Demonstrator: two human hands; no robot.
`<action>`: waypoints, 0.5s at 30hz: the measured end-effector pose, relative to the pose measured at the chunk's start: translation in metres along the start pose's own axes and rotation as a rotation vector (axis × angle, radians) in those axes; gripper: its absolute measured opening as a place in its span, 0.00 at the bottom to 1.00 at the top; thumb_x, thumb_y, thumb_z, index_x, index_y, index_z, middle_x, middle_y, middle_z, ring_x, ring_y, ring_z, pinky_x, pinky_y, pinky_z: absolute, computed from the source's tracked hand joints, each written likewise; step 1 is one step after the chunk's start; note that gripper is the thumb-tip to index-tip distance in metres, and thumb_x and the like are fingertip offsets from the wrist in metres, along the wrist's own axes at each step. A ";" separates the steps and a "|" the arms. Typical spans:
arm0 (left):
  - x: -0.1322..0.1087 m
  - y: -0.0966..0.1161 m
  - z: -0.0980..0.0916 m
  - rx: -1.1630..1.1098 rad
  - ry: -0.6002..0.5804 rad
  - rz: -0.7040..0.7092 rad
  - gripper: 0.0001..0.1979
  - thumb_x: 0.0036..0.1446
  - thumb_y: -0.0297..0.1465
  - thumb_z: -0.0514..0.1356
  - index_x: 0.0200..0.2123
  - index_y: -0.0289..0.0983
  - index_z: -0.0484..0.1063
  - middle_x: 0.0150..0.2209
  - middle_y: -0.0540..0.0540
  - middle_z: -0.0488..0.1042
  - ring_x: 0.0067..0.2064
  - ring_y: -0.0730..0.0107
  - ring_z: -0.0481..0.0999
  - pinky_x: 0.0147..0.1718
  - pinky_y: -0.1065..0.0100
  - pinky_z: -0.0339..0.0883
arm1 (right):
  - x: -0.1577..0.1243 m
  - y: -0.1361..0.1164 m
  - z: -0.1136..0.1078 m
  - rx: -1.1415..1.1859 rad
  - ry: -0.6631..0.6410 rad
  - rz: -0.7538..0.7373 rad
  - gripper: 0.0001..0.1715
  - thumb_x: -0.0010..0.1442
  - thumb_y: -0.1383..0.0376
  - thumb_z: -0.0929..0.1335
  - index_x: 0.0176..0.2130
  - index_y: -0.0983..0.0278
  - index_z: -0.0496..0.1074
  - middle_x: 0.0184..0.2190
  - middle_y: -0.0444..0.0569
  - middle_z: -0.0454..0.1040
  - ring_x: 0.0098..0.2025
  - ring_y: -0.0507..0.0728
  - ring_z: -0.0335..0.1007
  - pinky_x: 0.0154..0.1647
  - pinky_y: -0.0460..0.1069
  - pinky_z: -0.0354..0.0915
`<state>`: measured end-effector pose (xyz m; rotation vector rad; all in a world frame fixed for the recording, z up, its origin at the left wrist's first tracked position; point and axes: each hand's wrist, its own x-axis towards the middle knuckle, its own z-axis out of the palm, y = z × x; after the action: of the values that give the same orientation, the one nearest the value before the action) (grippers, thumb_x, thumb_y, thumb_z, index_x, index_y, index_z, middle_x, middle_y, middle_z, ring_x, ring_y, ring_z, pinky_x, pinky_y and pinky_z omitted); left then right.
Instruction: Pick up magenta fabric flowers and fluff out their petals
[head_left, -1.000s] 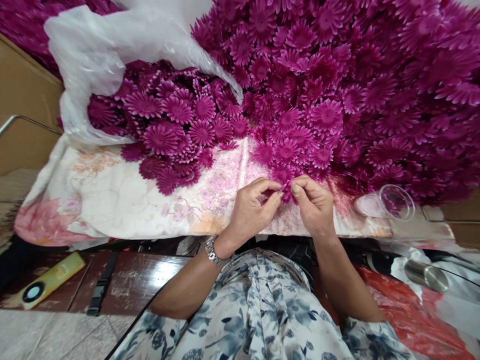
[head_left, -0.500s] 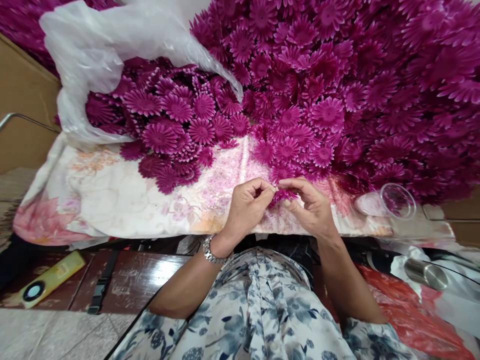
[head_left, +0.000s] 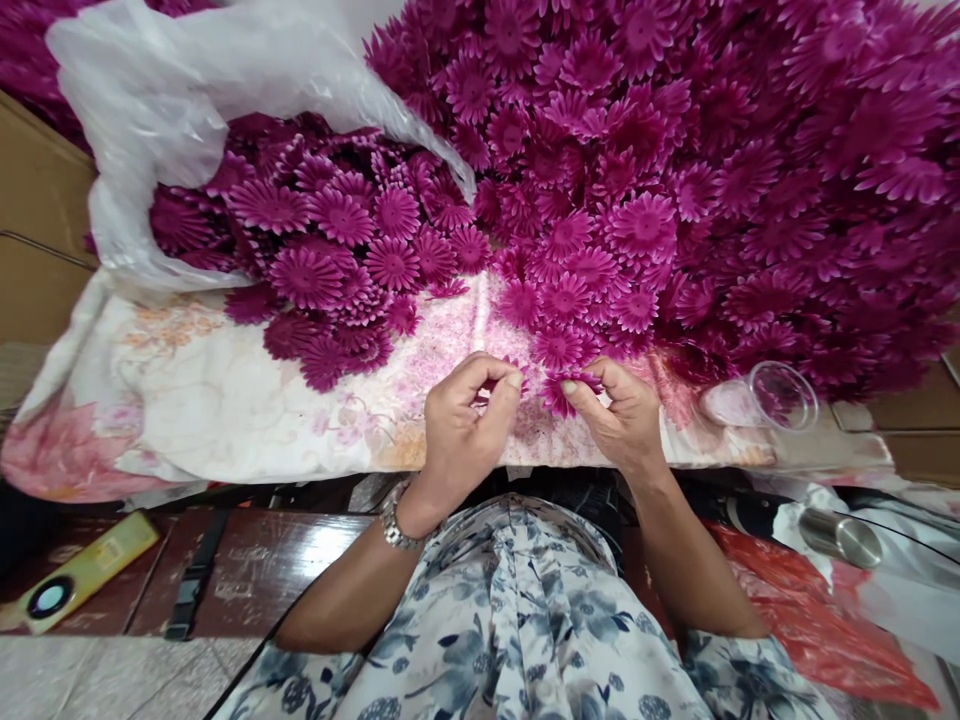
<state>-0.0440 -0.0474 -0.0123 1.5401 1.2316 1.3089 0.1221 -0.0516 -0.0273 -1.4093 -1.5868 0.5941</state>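
Observation:
My left hand (head_left: 472, 415), with a metal watch (head_left: 394, 518) on the wrist, is closed in a pinch over the near part of the cloth. Magenta petals show at its fingertips, mostly hidden behind the fingers. To its right, my right hand (head_left: 619, 412) pinches a magenta artificial flower (head_left: 557, 395) between thumb and fingers, its petals spreading out to the left. A small gap separates the two hands. Just beyond them lies a large pile of magenta artificial flowers (head_left: 641, 225). A smaller heap of the same flowers (head_left: 306, 278) spills out of a clear plastic bag (head_left: 139, 130).
A floral cloth (head_left: 202, 400) covers the table. On its right lies a tipped clear plastic cup (head_left: 784, 397). Below the table's edge are a yellow device (head_left: 94, 570) on a dark red bench, a metal flask (head_left: 840, 538) and red plastic (head_left: 810, 620). Cardboard stands at left.
My hands were close together, with their fingertips meeting at one flower. They have drawn apart, the left one moving left with petals at its fingertips. The view has shifted slightly.

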 end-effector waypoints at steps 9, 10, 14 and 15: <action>-0.004 -0.001 0.003 0.194 -0.195 0.252 0.06 0.56 0.25 0.56 0.36 0.36 0.71 0.32 0.46 0.73 0.35 0.70 0.72 0.36 0.69 0.66 | -0.002 0.001 0.003 0.001 -0.034 -0.044 0.17 0.55 0.63 0.69 0.21 0.63 0.60 0.19 0.38 0.58 0.22 0.47 0.54 0.25 0.45 0.53; -0.003 -0.004 0.004 0.179 -0.235 0.227 0.06 0.57 0.26 0.55 0.37 0.36 0.71 0.33 0.45 0.73 0.36 0.70 0.72 0.36 0.69 0.66 | -0.002 0.001 0.003 0.027 -0.040 -0.045 0.18 0.55 0.62 0.69 0.21 0.63 0.59 0.19 0.37 0.57 0.22 0.47 0.54 0.25 0.45 0.53; 0.000 -0.009 0.006 0.052 -0.347 0.167 0.07 0.56 0.27 0.56 0.38 0.36 0.72 0.34 0.45 0.74 0.37 0.69 0.73 0.37 0.69 0.66 | -0.003 0.002 0.003 0.185 -0.083 -0.001 0.20 0.53 0.59 0.71 0.20 0.63 0.59 0.18 0.37 0.56 0.22 0.47 0.53 0.23 0.44 0.52; 0.001 -0.009 0.006 0.013 -0.360 0.139 0.06 0.56 0.27 0.56 0.36 0.36 0.73 0.33 0.46 0.73 0.36 0.69 0.73 0.36 0.70 0.66 | -0.003 0.002 0.003 0.225 -0.096 0.020 0.20 0.52 0.58 0.71 0.20 0.63 0.59 0.18 0.37 0.56 0.22 0.47 0.52 0.23 0.44 0.52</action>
<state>-0.0398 -0.0440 -0.0217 1.8034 0.9212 1.0483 0.1201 -0.0532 -0.0317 -1.2456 -1.5290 0.8354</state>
